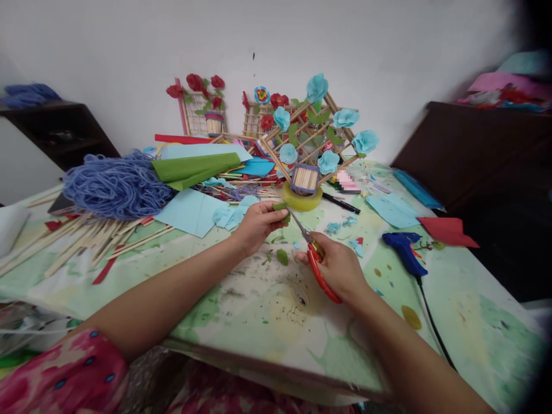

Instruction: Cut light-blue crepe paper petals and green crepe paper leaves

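My left hand [257,223] pinches a small green paper piece [282,208] above the table. Red-handled scissors [317,261] are in my right hand [340,269], fingers through the handles. Their blades point up-left and reach the green piece. A cut green leaf scrap [282,257] lies on the stained table cover [259,310] between my hands. Both hands are closed.
A blue glue gun [405,250] with a black cord lies at right, near red paper [448,230]. Blue yarn [116,184], wooden sticks [86,238], rolled green paper [194,168], a yellow tape roll [302,198] and lattice frames with paper flowers [310,138] crowd the back.
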`<state>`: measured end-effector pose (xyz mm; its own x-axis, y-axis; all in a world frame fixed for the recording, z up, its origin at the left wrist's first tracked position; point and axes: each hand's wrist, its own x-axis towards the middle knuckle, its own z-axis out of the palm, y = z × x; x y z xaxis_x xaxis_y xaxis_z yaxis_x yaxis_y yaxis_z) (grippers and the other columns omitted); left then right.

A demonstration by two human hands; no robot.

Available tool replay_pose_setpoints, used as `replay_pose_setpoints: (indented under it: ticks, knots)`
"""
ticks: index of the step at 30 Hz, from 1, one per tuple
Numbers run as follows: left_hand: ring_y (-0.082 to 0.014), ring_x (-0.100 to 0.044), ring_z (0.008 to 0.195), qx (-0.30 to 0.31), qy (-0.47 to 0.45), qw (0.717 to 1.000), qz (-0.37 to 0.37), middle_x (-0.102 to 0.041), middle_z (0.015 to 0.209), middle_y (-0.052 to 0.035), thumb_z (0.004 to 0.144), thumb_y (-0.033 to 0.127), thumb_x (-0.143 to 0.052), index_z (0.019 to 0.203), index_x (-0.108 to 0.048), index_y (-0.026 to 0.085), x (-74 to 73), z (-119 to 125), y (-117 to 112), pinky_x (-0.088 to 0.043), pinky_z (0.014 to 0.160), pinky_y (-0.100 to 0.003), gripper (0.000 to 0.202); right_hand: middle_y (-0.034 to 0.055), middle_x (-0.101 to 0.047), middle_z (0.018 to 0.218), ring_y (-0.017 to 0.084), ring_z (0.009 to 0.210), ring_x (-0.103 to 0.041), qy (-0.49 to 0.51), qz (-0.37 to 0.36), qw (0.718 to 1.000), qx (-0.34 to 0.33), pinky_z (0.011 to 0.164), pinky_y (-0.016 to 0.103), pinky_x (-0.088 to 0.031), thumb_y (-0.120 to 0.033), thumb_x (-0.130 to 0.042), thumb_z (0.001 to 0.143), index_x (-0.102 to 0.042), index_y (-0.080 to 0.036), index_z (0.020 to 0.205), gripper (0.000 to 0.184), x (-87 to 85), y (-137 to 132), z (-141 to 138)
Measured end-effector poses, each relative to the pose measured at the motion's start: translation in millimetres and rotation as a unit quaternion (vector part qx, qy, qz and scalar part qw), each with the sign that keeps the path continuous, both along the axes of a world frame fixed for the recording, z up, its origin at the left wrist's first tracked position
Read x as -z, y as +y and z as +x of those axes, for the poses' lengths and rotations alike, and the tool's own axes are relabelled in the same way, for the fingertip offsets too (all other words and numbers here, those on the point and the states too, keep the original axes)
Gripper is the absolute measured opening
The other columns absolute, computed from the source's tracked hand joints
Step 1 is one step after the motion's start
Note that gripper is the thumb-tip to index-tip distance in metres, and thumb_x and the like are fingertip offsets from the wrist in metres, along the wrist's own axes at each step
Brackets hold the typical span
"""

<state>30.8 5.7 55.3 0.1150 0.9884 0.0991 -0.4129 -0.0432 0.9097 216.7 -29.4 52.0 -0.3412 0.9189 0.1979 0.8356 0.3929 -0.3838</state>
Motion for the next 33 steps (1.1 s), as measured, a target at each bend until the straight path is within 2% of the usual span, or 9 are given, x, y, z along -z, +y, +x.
replay_pose_setpoints:
  ticks: [9, 18, 24, 33]
  knots:
    - [-0.0071, -0.051, 0.057, -0.01, -0.003, 1.0, -0.005, -0.059, 0.062, 0.0004, 0.059, 0.021, -0.073, 0.066, -0.065, 0.012, -2.5, 0.1, -0.3, -0.042, 0.059, -0.021, 0.014, -0.0047, -0.052, 0.054, 0.015, 0.053, -0.048, 0.019, -0.009, 1.0, -0.007, 0.05, 0.022, -0.026, -0.043, -0.049, 0.078, -0.056, -0.026, 0.088, 0.021, 0.1, -0.9, 0.8]
    - [-0.0071, -0.052, 0.056, -0.036, -0.022, 0.999, 0.012, -0.057, 0.06, 0.0015, 0.062, 0.016, -0.069, 0.065, -0.062, 0.013, -0.4, -2.1, 1.3, -0.042, 0.06, -0.02, 0.008, -0.0042, -0.051, 0.053, 0.015, 0.054, -0.048, 0.023, -0.007, 1.0, -0.014, 0.05, 0.022, -0.026, -0.042, -0.048, 0.079, -0.057, -0.026, 0.089, 0.021, 0.9, -0.9, 1.3]
    - [-0.008, -0.055, 0.061, -0.04, -0.019, 0.999, 0.014, -0.06, 0.065, 0.0003, 0.063, 0.02, -0.07, 0.067, -0.062, 0.013, -1.9, -1.3, 0.4, -0.044, 0.064, -0.021, 0.011, -0.0029, -0.055, 0.056, 0.016, 0.055, -0.051, 0.027, -0.009, 1.0, -0.013, 0.051, 0.022, -0.027, -0.043, -0.048, 0.079, -0.058, -0.025, 0.093, 0.024, 1.3, -0.5, 1.1]
    - [-0.0084, -0.054, 0.061, -0.047, -0.012, 0.999, 0.023, -0.059, 0.063, 0.0002, 0.065, 0.023, -0.07, 0.065, -0.062, 0.013, -2.2, -1.9, 1.0, -0.044, 0.063, -0.021, 0.013, -0.0038, -0.052, 0.053, 0.015, 0.054, -0.049, 0.031, -0.01, 0.999, -0.016, 0.05, 0.022, -0.026, -0.045, -0.048, 0.079, -0.057, -0.026, 0.089, 0.023, 1.1, -1.5, 1.4]
